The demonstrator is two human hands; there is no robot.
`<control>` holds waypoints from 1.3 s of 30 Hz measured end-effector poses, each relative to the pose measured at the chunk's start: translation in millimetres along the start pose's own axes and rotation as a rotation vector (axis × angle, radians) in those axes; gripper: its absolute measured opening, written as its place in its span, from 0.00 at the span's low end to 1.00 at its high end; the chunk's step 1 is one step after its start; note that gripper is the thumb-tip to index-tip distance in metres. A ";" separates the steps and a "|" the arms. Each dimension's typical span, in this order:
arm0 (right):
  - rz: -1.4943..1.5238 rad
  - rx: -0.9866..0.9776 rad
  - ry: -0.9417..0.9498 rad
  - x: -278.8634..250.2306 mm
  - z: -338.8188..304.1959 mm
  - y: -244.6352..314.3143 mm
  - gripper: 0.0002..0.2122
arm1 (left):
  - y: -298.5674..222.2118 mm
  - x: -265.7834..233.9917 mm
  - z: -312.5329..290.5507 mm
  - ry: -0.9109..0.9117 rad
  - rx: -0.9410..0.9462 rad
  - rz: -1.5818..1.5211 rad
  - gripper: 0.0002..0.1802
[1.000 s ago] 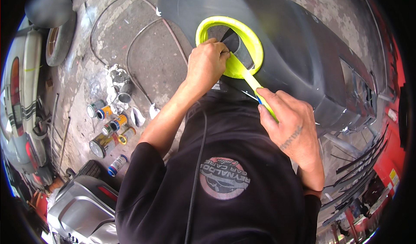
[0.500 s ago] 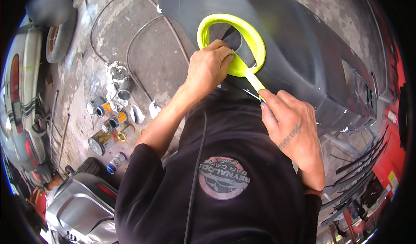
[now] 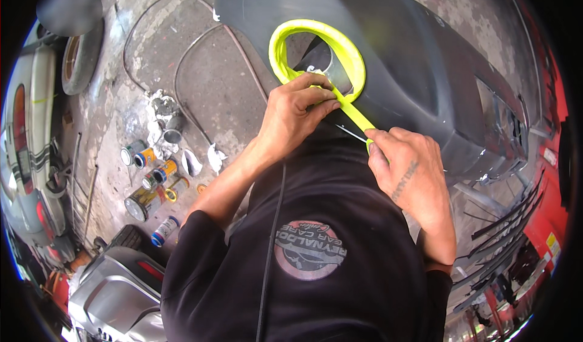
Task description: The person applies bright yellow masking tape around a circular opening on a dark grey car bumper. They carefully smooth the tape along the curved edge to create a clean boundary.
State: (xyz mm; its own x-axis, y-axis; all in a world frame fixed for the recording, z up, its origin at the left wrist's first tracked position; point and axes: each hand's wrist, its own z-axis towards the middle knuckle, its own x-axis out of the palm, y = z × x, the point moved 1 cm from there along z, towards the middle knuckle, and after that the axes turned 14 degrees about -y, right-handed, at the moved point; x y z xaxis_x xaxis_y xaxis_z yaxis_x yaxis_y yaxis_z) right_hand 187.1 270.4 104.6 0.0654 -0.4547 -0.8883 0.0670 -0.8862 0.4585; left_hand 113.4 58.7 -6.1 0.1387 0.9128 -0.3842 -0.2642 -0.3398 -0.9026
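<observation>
A dark grey car bumper [image 3: 401, 68] lies in front of me, with an oval opening near its left end. Bright yellow masking tape [image 3: 350, 56] lines the rim of that opening all round. At the near edge of the rim, my left hand [image 3: 290, 116] pinches the tape between thumb and fingers. A taut strip of the same tape [image 3: 357, 116] runs from there down to the right. Its other end is gripped by my right hand [image 3: 412, 171], closed close to my body. Whatever else sits under the right fingers is mostly hidden; a bit of yellow shows there.
Several paint cans [image 3: 159, 173] stand or lie on the concrete floor at the left, beside crumpled paper [image 3: 163, 108]. A hose [image 3: 238, 45] loops across the floor. Farther left are a tyre [image 3: 80, 59] and other bumpers; a silver one [image 3: 112, 290] is at lower left.
My left hand has drawn back toward me, from over the opening to its near rim, still pinching the tape. My right hand has barely moved and keeps the strip taut.
</observation>
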 end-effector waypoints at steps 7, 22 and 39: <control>0.005 0.030 0.021 -2.6 1.0 -3.5 0.11 | 6.0 5.4 -2.6 -0.030 0.189 0.097 0.08; 0.177 -0.116 -0.168 -108.6 12.6 0.5 0.14 | -5.5 12.5 -4.3 -0.090 0.012 0.011 0.06; 0.320 -0.021 -0.142 -34.7 9.8 -18.5 0.15 | 5.2 5.7 9.2 -0.025 0.009 0.226 0.13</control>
State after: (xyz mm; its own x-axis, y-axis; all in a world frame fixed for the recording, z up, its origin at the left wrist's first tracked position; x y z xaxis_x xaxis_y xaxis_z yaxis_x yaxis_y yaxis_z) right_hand 173.7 301.7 126.7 -0.0523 -0.7182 -0.6938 0.0862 -0.6954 0.7134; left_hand 104.0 64.2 -11.3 0.0507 0.8190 -0.5715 -0.2948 -0.5345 -0.7921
